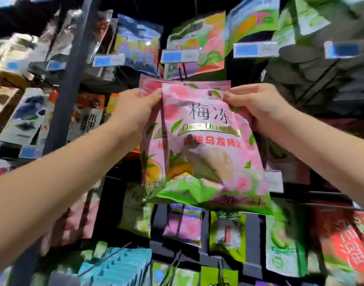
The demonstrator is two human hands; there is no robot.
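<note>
A dark metal rack [73,69] hung with shiny snack packets [139,38] fills the view. In the middle, two soft pink plastic bags [205,141] overlap. The left hand [133,112] pinches their top at ten o'clock, and the right hand [259,106] pinches it at two o'clock

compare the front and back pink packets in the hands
The front packet shows its whole face; the back packet is mostly covered by it, only a left strip showing. The right hand pinches the front packet's top right corner; the left hand grips the back packet's top left. The back packet's top edge sits higher than the front packet's. Both are pink with the same print.
</note>
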